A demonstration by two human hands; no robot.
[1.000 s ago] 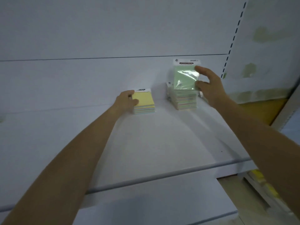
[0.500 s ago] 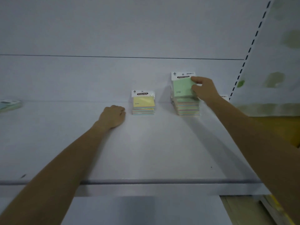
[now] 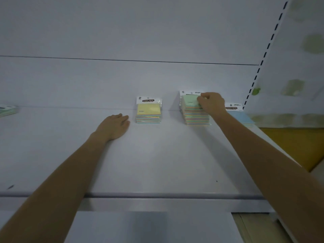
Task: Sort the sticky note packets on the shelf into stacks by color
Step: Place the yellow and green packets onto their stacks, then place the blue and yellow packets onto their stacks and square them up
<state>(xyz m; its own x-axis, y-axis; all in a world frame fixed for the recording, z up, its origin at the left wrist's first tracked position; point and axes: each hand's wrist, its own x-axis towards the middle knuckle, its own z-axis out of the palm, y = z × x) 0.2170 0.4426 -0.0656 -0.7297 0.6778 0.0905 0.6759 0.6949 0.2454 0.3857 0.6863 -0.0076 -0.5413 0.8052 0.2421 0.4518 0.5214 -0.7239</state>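
Head view: a white shelf [image 3: 157, 163] carries a short yellow-topped stack [image 3: 148, 111], a taller mixed stack [image 3: 196, 118] right of it, and a blue packet [image 3: 240, 117] further right.
Right hand [image 3: 212, 104]: fingers curled, pinching the near right corner of the green packet [image 3: 189, 101], which lies on top of the taller mixed stack.
Left hand [image 3: 114, 126]: palm down on the shelf just left of the yellow-topped stack, fingers relaxed, holding nothing.
Done: judging by the edges, little; both stacks show several colours.
Left: most of the sorting, plus a greenish packet [image 3: 7, 110] at the far left edge.
Change: a second ago the green packet stood raised above the stack; now it sits down on it. The left hand, touching the yellow-topped stack then, rests apart from it.
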